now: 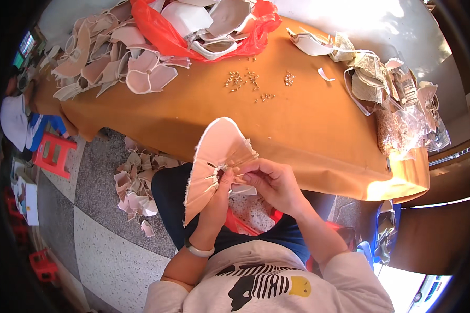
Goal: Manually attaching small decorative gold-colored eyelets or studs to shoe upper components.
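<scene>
A pink pleated shoe upper [218,143] with a frayed pale edge is held up over my lap, just in front of the table edge. My left hand [219,194] grips it from below, at the gathered pleats. My right hand [274,185] pinches its right side near the pleats, thumb and fingers pressed together. What lies between those fingertips is too small to tell. Small gold-coloured metal bits [236,81] lie in little heaps on the table beyond my hands.
The table has an orange-brown cover [277,122]. A heap of pink uppers [102,57] and a red plastic bag [269,23] of pieces stand at the back left. Beige woven pieces [368,83] and a clear bag [394,130] lie right. More pieces [136,182] are on the floor.
</scene>
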`<control>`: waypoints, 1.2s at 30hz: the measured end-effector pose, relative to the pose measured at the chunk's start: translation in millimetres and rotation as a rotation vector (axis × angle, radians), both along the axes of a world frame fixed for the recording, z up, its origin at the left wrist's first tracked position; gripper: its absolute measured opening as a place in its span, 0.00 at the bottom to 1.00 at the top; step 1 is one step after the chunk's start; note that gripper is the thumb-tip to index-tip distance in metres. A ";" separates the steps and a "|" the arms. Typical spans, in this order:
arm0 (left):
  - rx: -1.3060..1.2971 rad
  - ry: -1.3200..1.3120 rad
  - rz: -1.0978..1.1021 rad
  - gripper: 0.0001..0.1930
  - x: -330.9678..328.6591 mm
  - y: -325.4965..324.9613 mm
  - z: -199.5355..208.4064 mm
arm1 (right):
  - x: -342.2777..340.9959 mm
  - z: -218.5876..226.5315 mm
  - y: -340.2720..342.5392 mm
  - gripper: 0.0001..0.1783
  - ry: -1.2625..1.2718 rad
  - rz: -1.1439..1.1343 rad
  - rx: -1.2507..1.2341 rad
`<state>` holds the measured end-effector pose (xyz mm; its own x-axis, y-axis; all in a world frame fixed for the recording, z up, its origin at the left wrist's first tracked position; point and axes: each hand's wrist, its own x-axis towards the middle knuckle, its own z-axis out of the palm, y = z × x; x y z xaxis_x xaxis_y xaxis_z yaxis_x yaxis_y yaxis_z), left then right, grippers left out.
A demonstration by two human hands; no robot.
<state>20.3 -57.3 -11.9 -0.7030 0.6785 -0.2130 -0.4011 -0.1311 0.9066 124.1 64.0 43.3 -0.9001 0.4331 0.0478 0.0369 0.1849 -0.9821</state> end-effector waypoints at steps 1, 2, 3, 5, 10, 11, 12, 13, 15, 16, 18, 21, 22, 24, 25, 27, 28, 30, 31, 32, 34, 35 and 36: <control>0.048 -0.061 -0.005 0.12 -0.6 -0.4 1.3 | 2.1 -11.7 0.1 0.05 0.013 -0.052 -0.064; 0.049 -0.061 -0.006 0.12 1.5 -0.1 6.0 | 3.3 -17.7 0.5 0.05 0.025 -0.104 -0.129; 0.090 -0.148 -0.003 0.12 4.4 -0.4 11.8 | 3.9 -17.0 0.5 0.05 0.024 -0.101 -0.131; 0.128 -0.236 0.003 0.12 6.1 -2.5 11.0 | 5.9 -14.4 0.7 0.05 -0.038 -0.065 -0.158; 0.230 -0.440 -0.026 0.15 13.0 -4.4 13.3 | 4.0 -25.5 -5.9 0.05 0.132 -0.041 -0.173; 0.232 -0.441 -0.028 0.15 14.1 -2.8 12.7 | 4.5 -26.2 -6.5 0.04 0.148 -0.061 -0.154; 0.193 -0.403 0.016 0.14 14.4 -1.8 11.5 | 5.2 -26.5 -6.9 0.04 0.149 -0.061 -0.154; 0.153 -0.366 0.059 0.14 14.6 -1.1 10.4 | 5.8 -26.7 -7.2 0.05 0.159 -0.075 -0.147; 0.155 -0.362 0.071 0.14 14.6 -0.3 9.0 | 6.8 -27.6 -7.0 0.05 0.170 -0.092 -0.143; 0.157 -0.360 0.084 0.14 14.7 -0.1 8.8 | 7.4 -28.5 -6.8 0.05 0.186 -0.089 -0.148; 0.167 -0.358 0.059 0.14 16.8 1.0 15.1 | 8.3 -31.5 -6.0 0.05 0.202 -0.090 -0.152; 0.173 -0.336 0.058 0.14 21.1 4.9 18.9 | 9.6 -34.8 -6.3 0.05 0.214 -0.118 -0.125; 0.167 -0.315 0.083 0.14 22.3 5.9 19.2 | 10.2 -33.4 -6.7 0.05 0.191 -0.141 -0.142; 0.142 -0.295 0.076 0.14 24.2 6.8 10.0 | 10.4 -27.6 -8.1 0.05 0.170 -0.173 -0.158; 0.117 -0.275 0.075 0.14 25.0 6.7 4.9 | 10.0 -22.0 -9.6 0.05 0.118 -0.220 -0.082; 0.117 -0.243 0.096 0.14 27.4 6.0 -0.7 | 8.4 -19.5 -10.6 0.06 0.066 -0.285 -0.004; 0.119 -0.213 0.126 0.15 28.3 5.8 -2.0 | 6.7 -20.4 -10.9 0.08 0.080 -0.322 -0.068; 0.110 -0.182 0.112 0.15 27.7 4.0 -2.7 | 5.0 -22.2 -9.1 0.10 0.096 -0.374 -0.133; 0.101 -0.151 0.116 0.16 26.6 3.7 -2.5 | 4.1 -23.0 -7.0 0.11 0.059 -0.370 -0.092; 0.099 -0.151 0.104 0.16 25.0 4.1 -1.3 | 3.9 -23.0 -4.4 0.13 0.021 -0.364 -0.053; 0.039 -0.154 0.083 0.16 21.6 5.4 3.9 | 3.9 -18.4 1.5 0.11 -0.035 -0.320 0.056; 0.037 -0.152 0.079 0.16 20.8 6.1 9.7 | 3.2 -16.4 5.8 0.10 -0.095 -0.266 0.166; 0.044 -0.133 0.096 0.16 19.3 8.6 18.3 | 2.2 -15.9 15.0 0.10 -0.091 -0.276 0.170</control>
<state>39.7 -48.7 6.4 -0.7325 0.6206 -0.2797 -0.5007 -0.2127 0.8391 126.3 79.0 27.4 -0.7537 0.6540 0.0653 0.1940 0.3163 -0.9286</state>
